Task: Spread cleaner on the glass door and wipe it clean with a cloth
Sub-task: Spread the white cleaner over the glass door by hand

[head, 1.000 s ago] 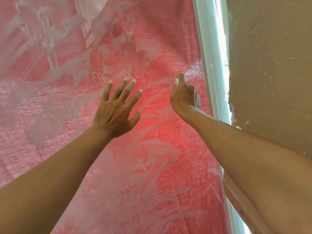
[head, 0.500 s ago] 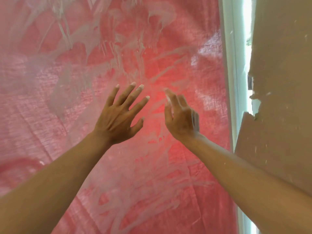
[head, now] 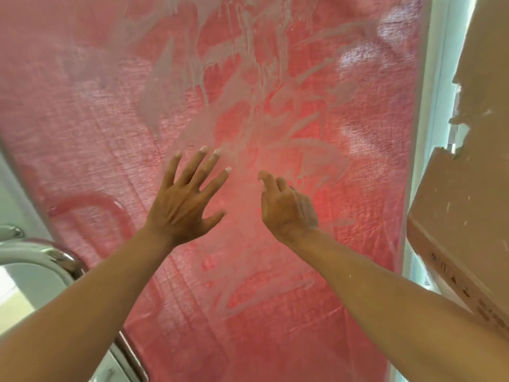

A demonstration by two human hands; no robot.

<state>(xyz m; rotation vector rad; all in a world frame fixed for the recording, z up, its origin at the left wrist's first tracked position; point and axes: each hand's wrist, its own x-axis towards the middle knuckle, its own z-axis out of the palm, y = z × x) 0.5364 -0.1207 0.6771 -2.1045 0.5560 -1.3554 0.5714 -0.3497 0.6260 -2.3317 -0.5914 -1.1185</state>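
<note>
far left: a curved metal handle (head: pixel 52 257) on the door's edge, shiny, partly out of view. the glass door (head: pixel 91 128) fills most of the view, with a red woven cloth or curtain showing behind or through it; cannot tell which side it hangs on. white cleaner (head: pixel 242 86) is smeared in streaks and drips over the upper and middle glass, thinner toward the lower part. left hand (head: pixel 183 206) is raised flat to the pane, fingers spread wide and straight, white residue on the nails, holding nothing. just beside it, apart, the right hand (head: pixel 287 209) is turned more edge-on, fingers extended toward the glass with some bent; it looks empty, white film on its back. no wiping cloth in view. right of the pane: a pale door frame (head: pixel 438 111), then a brown board (head: pixel 473 172) with chipped edges. judgement: spreading is under way, wiping not begun. risks: drips running down faster than the hands spread them, leaving bare patches low down; cleaner drying into streaks before a cloth is fetched; slick palms sliding off the glass.
</note>
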